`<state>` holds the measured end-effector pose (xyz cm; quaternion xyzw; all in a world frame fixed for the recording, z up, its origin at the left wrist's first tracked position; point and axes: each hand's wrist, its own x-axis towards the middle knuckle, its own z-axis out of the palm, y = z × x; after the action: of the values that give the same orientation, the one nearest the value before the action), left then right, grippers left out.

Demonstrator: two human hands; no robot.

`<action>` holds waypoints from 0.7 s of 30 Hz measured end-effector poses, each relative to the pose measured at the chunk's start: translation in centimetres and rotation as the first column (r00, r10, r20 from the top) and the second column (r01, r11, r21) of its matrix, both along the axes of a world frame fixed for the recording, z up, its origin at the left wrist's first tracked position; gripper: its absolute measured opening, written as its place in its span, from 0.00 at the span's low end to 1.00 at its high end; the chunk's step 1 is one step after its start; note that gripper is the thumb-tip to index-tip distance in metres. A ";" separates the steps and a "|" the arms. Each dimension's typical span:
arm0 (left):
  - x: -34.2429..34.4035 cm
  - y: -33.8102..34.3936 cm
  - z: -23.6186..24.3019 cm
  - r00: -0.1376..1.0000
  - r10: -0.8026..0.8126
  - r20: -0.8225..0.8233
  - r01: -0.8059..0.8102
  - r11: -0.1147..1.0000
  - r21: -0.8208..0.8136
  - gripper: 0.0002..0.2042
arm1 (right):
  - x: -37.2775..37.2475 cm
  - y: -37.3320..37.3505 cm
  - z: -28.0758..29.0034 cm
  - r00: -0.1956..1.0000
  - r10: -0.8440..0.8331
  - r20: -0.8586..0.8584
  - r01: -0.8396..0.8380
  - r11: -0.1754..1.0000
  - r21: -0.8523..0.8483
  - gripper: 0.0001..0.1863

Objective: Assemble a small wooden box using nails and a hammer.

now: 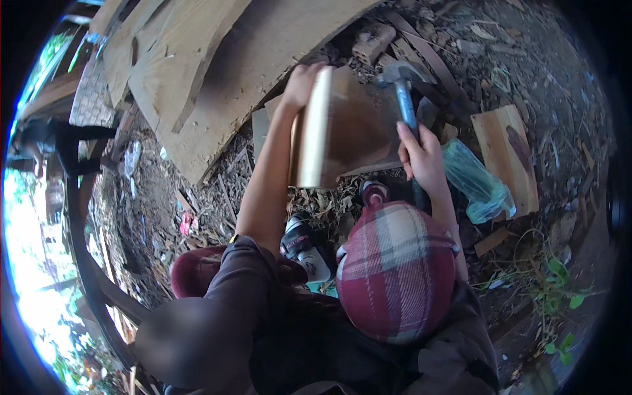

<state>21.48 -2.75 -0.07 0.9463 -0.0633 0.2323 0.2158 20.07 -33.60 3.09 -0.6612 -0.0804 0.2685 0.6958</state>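
Note:
My left hand (305, 85) is closed on the far end of a pale wooden piece (315, 131). The piece stands on edge and is smeared by motion, so I cannot tell its exact thickness. Beneath it lies a brown board (368, 122), blurred at its near side. In my right hand (424, 158) is a claw hammer (406, 102), gripped by its blue handle. The hammer's metal head points away from me, above the board's right part and apart from the pale piece.
Large wooden sheets (243, 72) lie at the far left. To the right are a green plastic bag (477, 181) and a light plank (510, 158). A brick (373, 43) sits beyond the board. Wood scraps cover the ground. Another person (59, 141) stands far left.

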 end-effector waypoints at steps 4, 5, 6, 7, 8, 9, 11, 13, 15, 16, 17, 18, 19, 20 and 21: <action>1.3 4.1 -2.9 0.973 -0.031 -0.230 -0.100 0.838 -0.537 0.18 | 0.4 0.3 -0.8 0.995 0.086 0.049 -0.085 0.996 -0.023 0.16; 0.9 3.8 -2.9 0.951 -0.129 -0.279 -0.163 0.557 -0.814 0.17 | 0.5 0.1 -1.1 0.997 0.076 0.022 -0.075 0.996 -0.038 0.16; 0.8 4.4 -3.0 0.950 -0.116 -0.289 -0.174 0.570 -0.803 0.17 | 0.5 0.2 -0.9 0.997 0.076 -0.002 -0.076 0.996 -0.046 0.16; 0.3 5.5 -3.1 0.986 0.000 -0.169 -0.123 0.682 -0.721 0.16 | 0.4 0.8 -0.4 0.996 0.089 0.002 -0.089 0.995 -0.038 0.17; -0.4 6.7 -3.2 0.995 0.092 -0.030 -0.091 0.783 -0.615 0.15 | 0.3 1.4 0.0 0.995 0.103 -0.004 -0.103 0.994 -0.018 0.17; 1.0 0.3 -1.9 0.908 -0.240 -0.345 -0.343 0.050 -0.938 0.18 | 0.8 -0.9 -2.2 0.998 0.051 -0.021 -0.052 0.995 -0.083 0.17; -0.1 3.7 -0.4 0.859 -0.473 -0.195 -0.257 -0.070 -0.964 0.19 | 0.5 0.7 -1.1 0.995 0.096 -0.010 -0.096 0.994 -0.050 0.17; -1.3 4.8 -1.0 0.843 -0.518 0.145 0.038 -0.212 -0.976 0.24 | 0.5 1.3 -0.6 0.994 0.108 0.012 -0.108 0.993 -0.044 0.17; -1.6 3.9 -0.5 0.857 -0.510 0.069 0.051 -0.049 -0.997 0.23 | 0.5 0.9 -0.9 0.994 0.105 0.025 -0.104 0.994 -0.045 0.18; -1.4 2.8 0.6 0.873 -0.487 0.012 0.079 0.117 -0.990 0.22 | 0.6 0.6 -1.1 0.995 0.100 0.016 -0.100 0.994 -0.049 0.18; -0.7 1.5 0.3 0.762 -0.594 0.258 0.173 -0.198 -0.965 0.20 | 0.7 0.3 -1.3 0.996 0.088 0.016 -0.087 0.995 -0.054 0.17; -0.1 -1.0 -0.3 0.756 -0.600 0.263 0.158 -0.223 -0.962 0.20 | 0.8 -0.4 -1.8 0.998 0.064 0.011 -0.063 0.995 -0.078 0.17; -0.4 -3.2 0.0 0.754 -0.478 0.451 0.296 -0.367 -0.882 0.19 | 0.8 -0.8 -1.9 0.999 0.051 0.009 -0.050 0.995 -0.091 0.17; -1.8 -2.5 2.5 0.723 -0.333 0.605 0.460 -0.422 -0.781 0.18 | 0.6 0.6 -1.1 0.996 0.082 0.019 -0.081 0.996 -0.042 0.17; -1.0 5.9 -0.1 0.638 -0.439 0.633 0.450 -0.455 -0.769 0.17 | 0.5 1.8 -0.3 0.995 0.100 0.027 -0.100 0.995 0.001 0.18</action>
<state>20.52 3.15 -0.22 0.3068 -0.2647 0.0797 0.9107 20.58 -31.79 2.78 -0.6589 -0.1230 0.2942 0.6813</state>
